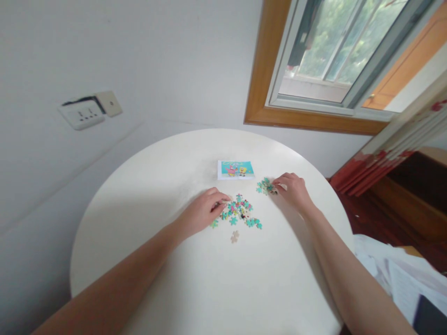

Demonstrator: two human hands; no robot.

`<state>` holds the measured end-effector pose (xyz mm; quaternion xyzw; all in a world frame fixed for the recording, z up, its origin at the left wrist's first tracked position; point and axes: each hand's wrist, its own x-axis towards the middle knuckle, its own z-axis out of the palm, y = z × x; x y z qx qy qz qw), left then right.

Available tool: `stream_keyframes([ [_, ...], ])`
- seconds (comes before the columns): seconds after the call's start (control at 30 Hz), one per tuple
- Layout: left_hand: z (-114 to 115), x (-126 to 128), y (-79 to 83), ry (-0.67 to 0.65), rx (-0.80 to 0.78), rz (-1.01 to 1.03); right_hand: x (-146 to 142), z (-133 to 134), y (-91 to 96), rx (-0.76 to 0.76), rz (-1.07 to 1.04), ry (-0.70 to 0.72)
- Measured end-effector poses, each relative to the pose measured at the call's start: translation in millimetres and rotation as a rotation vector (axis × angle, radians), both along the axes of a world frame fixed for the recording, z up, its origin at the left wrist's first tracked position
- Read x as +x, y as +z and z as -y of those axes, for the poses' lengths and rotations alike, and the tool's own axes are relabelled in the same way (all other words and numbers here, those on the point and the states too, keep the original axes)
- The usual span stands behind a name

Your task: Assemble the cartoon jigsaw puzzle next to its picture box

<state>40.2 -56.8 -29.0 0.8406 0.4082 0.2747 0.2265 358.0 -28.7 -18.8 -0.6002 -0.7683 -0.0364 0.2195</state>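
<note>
The left hand [204, 211] lies on the table [146, 195] with its fingers curled loosely, the fingertips touching the left edge of the pile [240, 211] of puzzle pieces. Whether it pinches a piece there cannot be told. The right hand [293, 188] rests further out and to the right, well apart from the left. Its fingers are bent down onto a small cluster [265, 186] of teal pieces just to its left, and a firm hold cannot be made out.

The pile lies between the hands, nearer the left one, with its pieces loose and mostly picture side up. One lone piece [234, 236] lies face down, pale brown, just nearer the person than the pile and apart from it. Beyond both hands, past the pile and just left of the cluster, a picture card [235, 169] lies flat, touching neither. Nothing lies between either hand and its pieces.

Off the table, a socket [82, 114] sits on the wall far to the left of the left hand. A wood-framed window [258, 93] stands beyond the right hand, with a red-and-white curtain [394, 144] to its right. White papers [384, 265] lie low down beside the right forearm.
</note>
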Motion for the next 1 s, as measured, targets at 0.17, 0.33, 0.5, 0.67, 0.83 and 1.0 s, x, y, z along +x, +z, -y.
stream_keyframes([
  [0.17, 0, 0, -0.4, -0.003, -0.003, 0.004, 5, 12, 14.6, 0.027, -0.217, 0.023],
  [0.33, 0, 1, 0.0, 0.002, -0.002, -0.009, -23, 34, 31.5, -0.361, -0.337, 0.303],
  [0.5, -1, 1, 1.9, 0.003, -0.033, -0.003, -46, 51, 38.2, -0.644, -0.279, 0.512],
  [0.67, -1, 1, 1.4, 0.0, -0.034, 0.0, -51, 53, 33.9, -0.614, -0.184, 0.539],
  [0.83, -1, 1, 1.0, -0.002, -0.026, 0.01, -57, 53, 25.2, -0.53, -0.155, 0.589],
  [1.0, -2, 0, -1.4, -0.005, -0.009, 0.007, -61, 53, 21.2, -0.538, -0.176, 0.641],
])
